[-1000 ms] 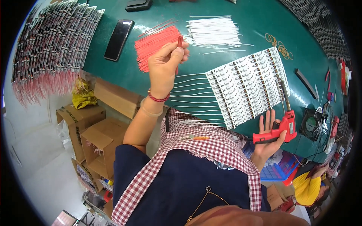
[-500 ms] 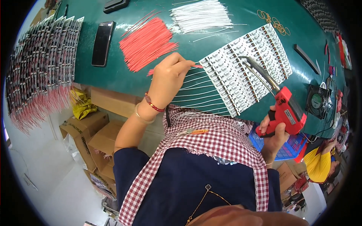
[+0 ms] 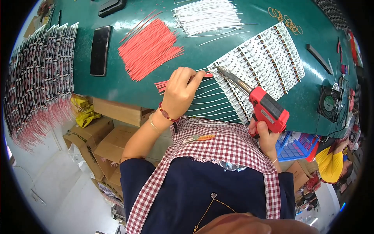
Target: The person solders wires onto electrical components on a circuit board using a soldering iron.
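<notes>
My left hand (image 3: 180, 89) is pinched on a small bunch of red wires (image 3: 161, 85), whose far ends reach the left corner of a white panel of small circuit boards (image 3: 265, 58). Below that corner, several white wires (image 3: 212, 106) stick out from the panel's left edge. A red and black soldering gun (image 3: 269, 111) is gripped in my right hand (image 3: 267, 139). Its metal tip lies over the panel's left corner, close to the red wire ends. Whether the tip touches the board I cannot tell.
Beyond my left hand lie a pile of red wires (image 3: 148, 50) and a pile of white wires (image 3: 206, 17). A phone (image 3: 100, 50) and stacked wired boards (image 3: 39, 74) are to the left. Rubber bands (image 3: 286, 20), a black bar (image 3: 319, 58) and a small fan (image 3: 328, 103) are on the right.
The soldering gun in my right hand has moved left, bringing its tip from mid-panel to the left corner. My left hand has shifted slightly, keeping its pinch on the red wires.
</notes>
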Available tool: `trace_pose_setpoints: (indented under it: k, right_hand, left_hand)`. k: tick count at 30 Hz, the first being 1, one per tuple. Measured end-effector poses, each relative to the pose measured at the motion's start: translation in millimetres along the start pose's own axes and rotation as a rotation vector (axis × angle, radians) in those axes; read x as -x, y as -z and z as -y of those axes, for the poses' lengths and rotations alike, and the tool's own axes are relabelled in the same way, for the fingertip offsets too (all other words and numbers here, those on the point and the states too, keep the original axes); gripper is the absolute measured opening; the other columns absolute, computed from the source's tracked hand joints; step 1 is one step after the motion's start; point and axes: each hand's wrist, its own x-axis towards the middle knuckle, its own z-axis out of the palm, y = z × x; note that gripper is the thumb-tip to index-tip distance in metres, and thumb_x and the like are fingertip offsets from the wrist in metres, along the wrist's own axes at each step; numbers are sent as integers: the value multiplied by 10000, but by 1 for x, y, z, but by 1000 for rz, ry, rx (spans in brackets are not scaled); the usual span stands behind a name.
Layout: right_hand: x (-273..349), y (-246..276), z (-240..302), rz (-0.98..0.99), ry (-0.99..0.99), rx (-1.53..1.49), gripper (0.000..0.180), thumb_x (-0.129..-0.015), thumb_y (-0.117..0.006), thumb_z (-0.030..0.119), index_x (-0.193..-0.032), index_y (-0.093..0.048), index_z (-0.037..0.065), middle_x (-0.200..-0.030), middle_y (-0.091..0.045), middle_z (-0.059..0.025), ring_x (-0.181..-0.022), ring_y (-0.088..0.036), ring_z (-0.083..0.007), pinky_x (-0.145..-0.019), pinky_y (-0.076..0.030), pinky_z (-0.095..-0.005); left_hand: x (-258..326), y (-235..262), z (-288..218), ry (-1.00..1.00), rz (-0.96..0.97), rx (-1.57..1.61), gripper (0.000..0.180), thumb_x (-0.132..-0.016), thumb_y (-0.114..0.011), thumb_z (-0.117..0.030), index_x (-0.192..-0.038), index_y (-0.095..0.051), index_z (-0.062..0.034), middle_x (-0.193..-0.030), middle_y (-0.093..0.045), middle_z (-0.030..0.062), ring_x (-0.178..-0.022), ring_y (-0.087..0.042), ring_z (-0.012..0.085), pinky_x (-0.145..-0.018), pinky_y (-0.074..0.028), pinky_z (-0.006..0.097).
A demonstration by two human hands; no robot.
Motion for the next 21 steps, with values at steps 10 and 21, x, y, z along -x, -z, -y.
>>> trace_pose_setpoints:
  k: [10, 21]
  right_hand:
    - [4, 10, -7, 4, 50, 255, 112, -810, -671, 115, -851, -669, 11, -755, -663, -54, -659, -621, -135, -609, -483, -270]
    - [11, 13, -9, 68, 112, 280, 316, -915, -568, 279, -968, -595, -31, -736, -592, -60, -604, -532, -111, -553, -431, -248]
  left_hand:
    - [1, 1, -6, 23, 24, -2, 286, -692, -625, 61, -971, -660, 11, -786, -533, 92, -695, -541, 222, -600, -468, 308]
    - [0, 1, -7, 30, 10, 0, 267, -698, -622, 58, -958, -658, 8, -784, -529, 90, -690, -540, 219, -598, -469, 308]
